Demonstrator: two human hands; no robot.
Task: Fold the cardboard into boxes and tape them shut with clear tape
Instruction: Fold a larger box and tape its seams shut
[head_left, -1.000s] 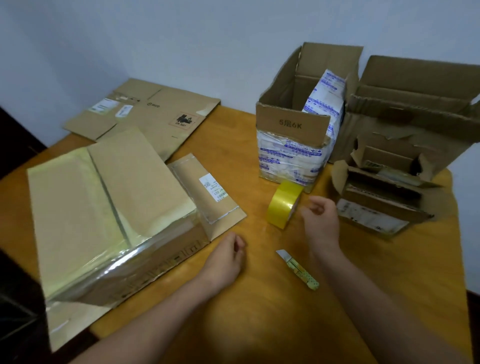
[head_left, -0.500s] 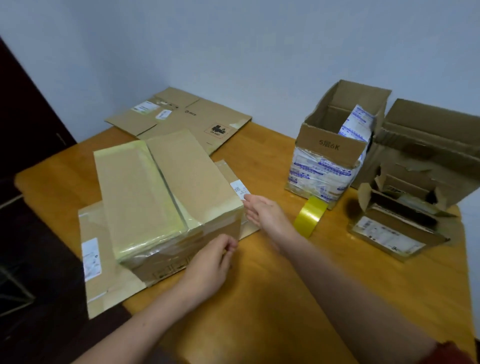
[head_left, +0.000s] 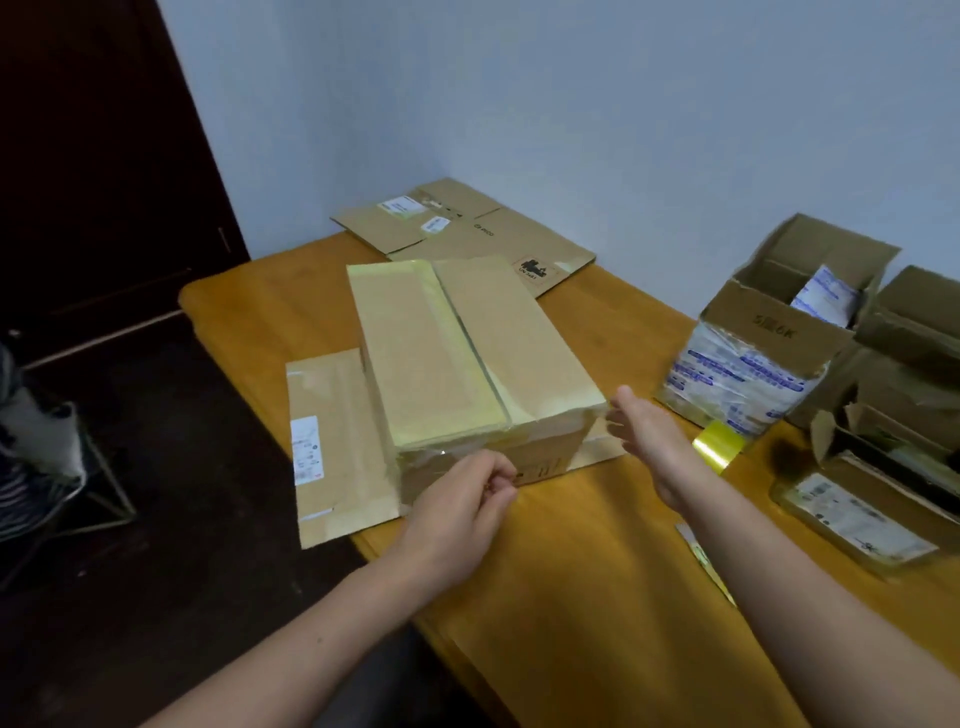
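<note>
Two hands: left hand (head_left: 465, 496) curled at taped box (head_left: 457, 358) front, hold unclear; right hand (head_left: 641, 434) spread beside it.

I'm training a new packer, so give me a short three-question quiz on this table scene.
1. True or false: the yellow tape roll sits on the table, right of the taped box.
2. The right hand is: A) gripping the tape roll, B) open beside the taped box, C) out of view.
3. Fill in: seen from the person, the flattened cardboard lies ___ the taped box.
Key: 1 true; 2 B; 3 behind.
</note>
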